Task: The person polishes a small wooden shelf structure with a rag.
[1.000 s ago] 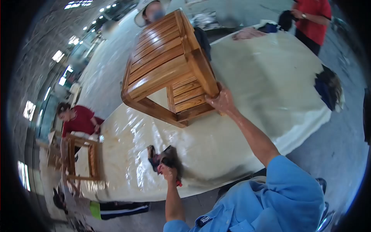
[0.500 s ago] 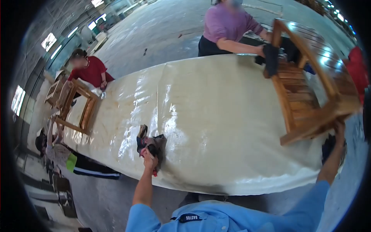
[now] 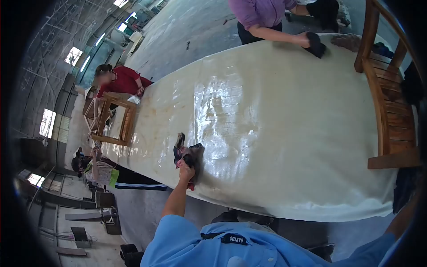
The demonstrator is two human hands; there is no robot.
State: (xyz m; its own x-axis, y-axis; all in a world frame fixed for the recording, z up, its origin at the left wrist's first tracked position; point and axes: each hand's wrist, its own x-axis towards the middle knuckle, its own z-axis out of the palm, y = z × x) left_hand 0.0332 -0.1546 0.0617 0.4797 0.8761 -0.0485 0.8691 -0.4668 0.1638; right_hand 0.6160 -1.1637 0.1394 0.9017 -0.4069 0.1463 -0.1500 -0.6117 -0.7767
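My left hand [image 3: 186, 171] is closed around a crumpled dark cloth [image 3: 188, 156] with pinkish and red parts, which rests on the covered table [image 3: 289, 133] near its front side. My right forearm [image 3: 404, 219] reaches to the right edge of the picture, where the dark border swallows the hand. Just beyond it stands a wooden chair [image 3: 395, 111] with a slatted seat, partly cut off by that border. Dark fabric [image 3: 401, 187] hangs by the table's right end, below the chair.
Across the table, a person in purple [image 3: 258, 18] wears dark gloves, one glove [image 3: 316, 46] touching the cover. At the far left end, a person in red [image 3: 124, 80] and another in a patterned top [image 3: 100, 172] are beside a wooden frame [image 3: 126, 122]. A brown cloth [image 3: 346, 42] lies near the chair.
The view has swung to the right. The chair has turned and been lowered at the table's right end. The person in purple has moved a gloved hand off it onto the cover.
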